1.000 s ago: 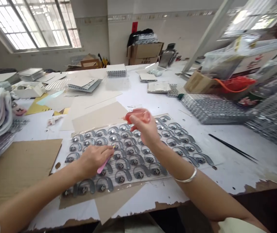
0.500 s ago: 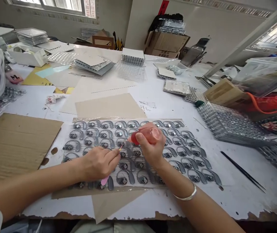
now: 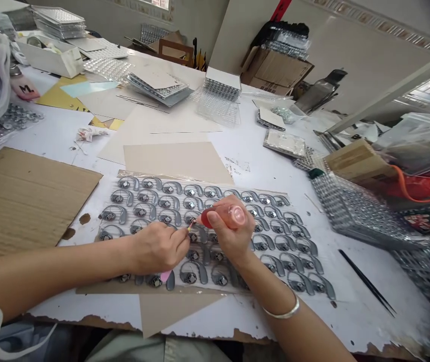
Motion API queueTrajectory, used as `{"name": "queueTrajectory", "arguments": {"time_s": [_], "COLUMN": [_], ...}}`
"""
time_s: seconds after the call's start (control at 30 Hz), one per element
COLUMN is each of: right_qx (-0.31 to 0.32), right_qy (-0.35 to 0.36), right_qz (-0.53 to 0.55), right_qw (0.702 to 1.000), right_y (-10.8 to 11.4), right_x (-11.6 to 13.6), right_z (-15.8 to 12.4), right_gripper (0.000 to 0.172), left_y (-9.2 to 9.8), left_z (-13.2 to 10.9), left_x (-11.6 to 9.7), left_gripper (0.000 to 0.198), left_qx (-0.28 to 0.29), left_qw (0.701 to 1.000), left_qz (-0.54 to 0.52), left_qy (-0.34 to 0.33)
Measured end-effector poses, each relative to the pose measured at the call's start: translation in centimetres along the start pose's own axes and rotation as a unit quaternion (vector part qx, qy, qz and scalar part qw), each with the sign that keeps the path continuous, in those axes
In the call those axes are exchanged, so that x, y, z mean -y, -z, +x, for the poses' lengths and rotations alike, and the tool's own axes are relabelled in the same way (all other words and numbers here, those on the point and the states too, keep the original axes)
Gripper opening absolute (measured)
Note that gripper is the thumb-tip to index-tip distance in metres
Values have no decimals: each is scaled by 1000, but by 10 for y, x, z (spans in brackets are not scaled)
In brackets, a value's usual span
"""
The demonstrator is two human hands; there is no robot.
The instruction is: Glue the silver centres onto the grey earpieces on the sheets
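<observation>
My left hand (image 3: pixel 160 247) pinches a thin tool with a pink handle (image 3: pixel 166 275), its tip over a grey hook-shaped piece near the middle of the board. Wrapped in my right hand (image 3: pixel 233 229) is a small red squeeze bottle (image 3: pixel 224 216), tilted with its nozzle pointing left, close to the tool's tip. Whether nozzle and tip touch I cannot tell. Rows of grey hook-shaped pieces (image 3: pixel 192 274), each with a round shiny part, lie on a flat board (image 3: pixel 105 290) beneath both hands. My right hand and the bottle hide some of them.
Black tweezers (image 3: pixel 366 281) lie to the right of the board. Brown cardboard (image 3: pixel 30 196) is at the left. Clear studded trays (image 3: pixel 361 208) are stacked at the right, near a cardboard box (image 3: pixel 354 156). Further back stand more stacks (image 3: pixel 222 83) and a white box (image 3: pixel 51 58).
The camera view has tilted and shifted. The bottle's nozzle and the tool's tip have come closer together over the same area of pieces. Both hands keep their holds.
</observation>
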State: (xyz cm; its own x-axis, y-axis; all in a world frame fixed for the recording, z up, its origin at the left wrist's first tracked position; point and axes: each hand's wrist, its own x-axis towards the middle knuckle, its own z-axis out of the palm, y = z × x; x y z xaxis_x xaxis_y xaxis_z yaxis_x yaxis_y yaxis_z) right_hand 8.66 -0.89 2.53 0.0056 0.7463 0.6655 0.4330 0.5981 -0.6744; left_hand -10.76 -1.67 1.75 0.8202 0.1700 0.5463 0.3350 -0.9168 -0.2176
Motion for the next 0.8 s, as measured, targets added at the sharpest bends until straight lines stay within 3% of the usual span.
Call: {"name": "queueTrajectory", "arguments": {"time_s": [0.8], "right_qx": [12], "right_qy": [47], "right_qz": [-18], "right_qw": [999], "right_y": [-2], "right_x": [-3], "right_z": [-3], "right_gripper": [11], "left_y": [-2], "left_z": [-3], "left_x": [0], "left_gripper": [18], "left_qx": [40], "left_qw": [999], "left_qz": [1], "left_qy": [-8]}}
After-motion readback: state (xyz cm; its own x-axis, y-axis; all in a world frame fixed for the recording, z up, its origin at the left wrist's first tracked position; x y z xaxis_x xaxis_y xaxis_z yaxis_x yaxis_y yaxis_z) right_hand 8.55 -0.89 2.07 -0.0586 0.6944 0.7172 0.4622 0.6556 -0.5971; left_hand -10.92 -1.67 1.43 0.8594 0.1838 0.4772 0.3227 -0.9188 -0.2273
